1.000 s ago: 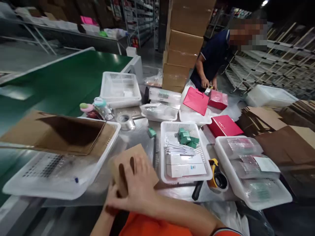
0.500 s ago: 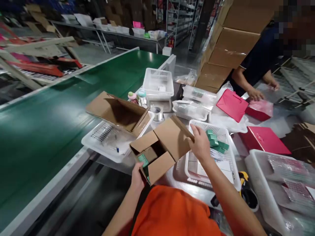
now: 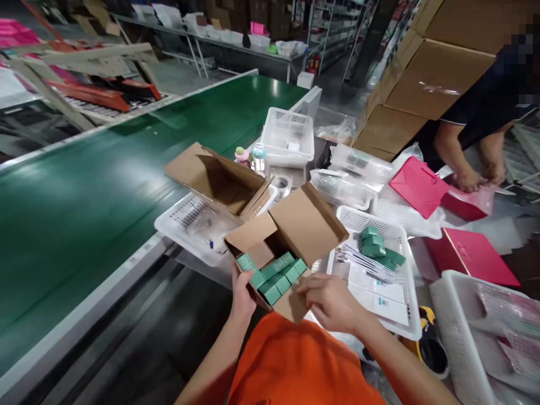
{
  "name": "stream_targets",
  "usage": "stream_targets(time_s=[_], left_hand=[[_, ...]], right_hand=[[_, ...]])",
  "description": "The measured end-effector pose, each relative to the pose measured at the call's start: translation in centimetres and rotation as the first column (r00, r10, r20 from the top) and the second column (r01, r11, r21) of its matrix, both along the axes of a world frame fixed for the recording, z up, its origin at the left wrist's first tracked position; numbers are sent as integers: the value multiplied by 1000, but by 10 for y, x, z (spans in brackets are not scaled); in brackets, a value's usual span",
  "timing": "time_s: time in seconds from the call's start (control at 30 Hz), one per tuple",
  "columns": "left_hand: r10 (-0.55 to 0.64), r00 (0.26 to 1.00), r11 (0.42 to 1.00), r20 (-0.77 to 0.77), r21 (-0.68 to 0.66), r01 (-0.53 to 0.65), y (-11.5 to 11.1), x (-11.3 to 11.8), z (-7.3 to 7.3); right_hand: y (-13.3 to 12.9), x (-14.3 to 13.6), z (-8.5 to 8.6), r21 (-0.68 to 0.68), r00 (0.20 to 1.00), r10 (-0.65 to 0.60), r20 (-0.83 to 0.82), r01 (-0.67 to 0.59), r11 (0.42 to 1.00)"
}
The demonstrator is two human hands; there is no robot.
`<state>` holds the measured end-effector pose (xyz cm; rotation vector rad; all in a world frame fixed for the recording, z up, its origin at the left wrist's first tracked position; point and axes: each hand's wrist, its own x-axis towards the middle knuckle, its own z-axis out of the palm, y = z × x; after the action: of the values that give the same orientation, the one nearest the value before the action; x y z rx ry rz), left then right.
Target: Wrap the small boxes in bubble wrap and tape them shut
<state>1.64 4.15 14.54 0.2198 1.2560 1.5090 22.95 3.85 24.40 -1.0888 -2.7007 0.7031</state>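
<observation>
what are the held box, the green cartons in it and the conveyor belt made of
Held box: matt brown cardboard, likely corrugated, judging by its stiff folded flaps.
Green cartons: probably thin card, smooth, with crisp straight edges.
Conveyor belt: smooth green sheet with a sheen where light reflects; rubber or plastic, can't tell which.

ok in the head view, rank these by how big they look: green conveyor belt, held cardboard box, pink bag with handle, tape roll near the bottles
1. green conveyor belt
2. held cardboard box
3. pink bag
4. tape roll
</observation>
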Motion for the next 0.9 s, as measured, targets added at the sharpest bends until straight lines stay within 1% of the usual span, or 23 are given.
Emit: stream_targets(time_s=[0.07, 0.13, 0.17, 0.23, 0.27, 0.37, 0.43, 0.47, 0.57, 0.7, 0.8, 0.9], left_hand=[[25, 999, 1000, -39, 16, -24, 1, 0, 2], [-29, 997, 999, -70, 33, 32, 1, 3, 5], [-76, 993, 996, -88, 41, 79, 0, 6, 7], [-181, 975, 979, -125, 66, 190, -4, 11, 6], [-230, 962, 966, -148, 84, 244, -7, 14, 5], [-352, 922, 925, -164, 89, 369, -19, 21, -2], [-414, 903, 904, -115, 67, 423, -26, 25, -5], [-436, 896, 895, -84, 64, 442, -30, 27, -5], [-451, 892, 890, -11, 69, 451, -35, 32, -1], [-430, 903, 902, 11, 45, 429, -36, 38, 6], [-399, 917, 915, -9, 70, 398, -36, 37, 4], [-419, 907, 903, -37, 91, 421, -36, 32, 2]], right_hand=[[-3, -9, 6, -88, 979, -57, 198, 76, 993], [1, -26, 6, -92, 927, -148, 344, 191, 977], [5, -35, 5, -78, 911, -191, 367, 235, 969], [15, -50, 1, -52, 913, -237, 332, 269, 962], [19, -55, -2, -61, 924, -229, 306, 259, 964], [26, -62, -12, -196, 951, -119, 285, 180, 964], [26, -60, -18, -266, 958, -54, 281, 132, 955], [26, -59, -20, -267, 960, -43, 278, 120, 956], [23, -56, -25, -233, 955, -57, 291, 129, 964], [12, -50, -21, -204, 951, -108, 292, 172, 964], [-4, -40, -19, -137, 966, -170, 193, 198, 971], [-18, -28, -22, -158, 972, -232, 35, 234, 959]])
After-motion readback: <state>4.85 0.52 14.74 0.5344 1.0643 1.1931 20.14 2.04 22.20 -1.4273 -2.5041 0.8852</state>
